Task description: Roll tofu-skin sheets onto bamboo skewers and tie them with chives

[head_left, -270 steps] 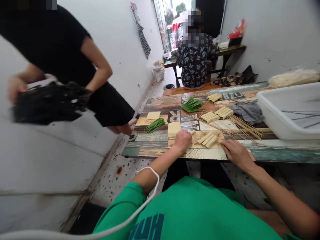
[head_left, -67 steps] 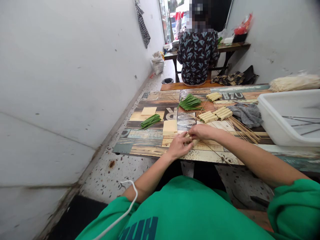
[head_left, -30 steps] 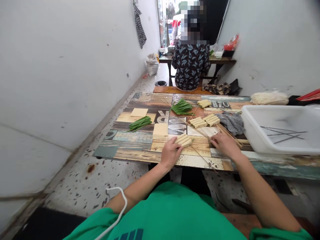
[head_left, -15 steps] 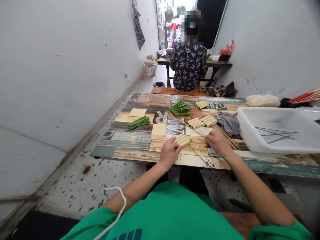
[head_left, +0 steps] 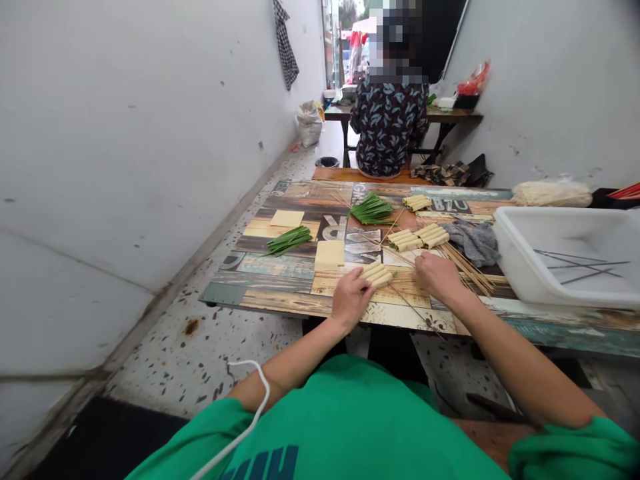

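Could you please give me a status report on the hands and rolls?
Left hand holding the near rolls. Right hand among the skewers, grip unclear. Near rolls side by side on the table. Grey cloth farther off, apart from them.

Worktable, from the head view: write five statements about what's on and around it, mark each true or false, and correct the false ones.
1. The left hand holds the ends of the nearest rolls. True.

2. The grey cloth lies inside the white tub. False: it lies on the table, beside the tub.

3. Thin dark rods lie in the tub. True.

4. The right hand rests on a green bundle. False: it is beside the thin tan sticks.

5. The seated person has their back to the camera. True.
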### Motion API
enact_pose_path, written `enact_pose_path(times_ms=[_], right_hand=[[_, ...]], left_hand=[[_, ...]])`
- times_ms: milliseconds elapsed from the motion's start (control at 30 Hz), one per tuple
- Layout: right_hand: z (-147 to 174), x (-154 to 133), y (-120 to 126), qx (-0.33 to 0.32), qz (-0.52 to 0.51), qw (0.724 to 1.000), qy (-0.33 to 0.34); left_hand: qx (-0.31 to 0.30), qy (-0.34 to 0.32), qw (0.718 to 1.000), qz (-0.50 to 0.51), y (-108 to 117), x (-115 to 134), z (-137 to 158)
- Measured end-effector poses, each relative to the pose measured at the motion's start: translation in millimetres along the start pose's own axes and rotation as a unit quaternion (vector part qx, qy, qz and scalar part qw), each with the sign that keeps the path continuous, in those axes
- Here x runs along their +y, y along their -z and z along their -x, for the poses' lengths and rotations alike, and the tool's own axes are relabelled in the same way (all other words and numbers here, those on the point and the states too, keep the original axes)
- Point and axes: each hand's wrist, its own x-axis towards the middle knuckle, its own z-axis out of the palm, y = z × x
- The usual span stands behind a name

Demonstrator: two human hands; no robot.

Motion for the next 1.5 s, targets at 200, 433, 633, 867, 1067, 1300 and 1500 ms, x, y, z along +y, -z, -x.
enact_pose_path(times_ms=[200,433,633,867,1067,1300,1500], right_hand=[[54.6,9.3,-9.6,0.115,-0.103,0.988,-0.003],[171.8,-6.0,-40.2,0.204,-0.235,0.949,0.047],[206.6,-28.5,-48.0,0.195,-0.209,0.958,0.02],[192.8,-34.0,-48.6,0.213,-0.18,0.96,0.013],[192.7,-37.0,-49.9,0.187,-0.146,0.971,0.009],[192.2,-36.6,-38.0,0.188,-0.056,0.98,0.024],[186.5,-38.7,-26.8,0.184,-0.032,0.982,0.039]], left_hand=[[-0.006,-0.014,1.0,-0.023,3.0,3.9,-1.1],[-0.005,-0.019,0.999,-0.03,4.8,5.4,-0.2],[-0.007,-0.019,0.999,-0.03,3.4,2.4,1.3],[-0.006,-0.021,0.999,-0.032,3.8,3.8,0.7],[-0.005,-0.022,0.999,-0.03,2.9,2.6,0.9],[-0.013,-0.029,0.999,-0.026,3.3,3.0,0.5],[-0.016,-0.033,0.999,-0.023,5.5,6.0,-0.6]])
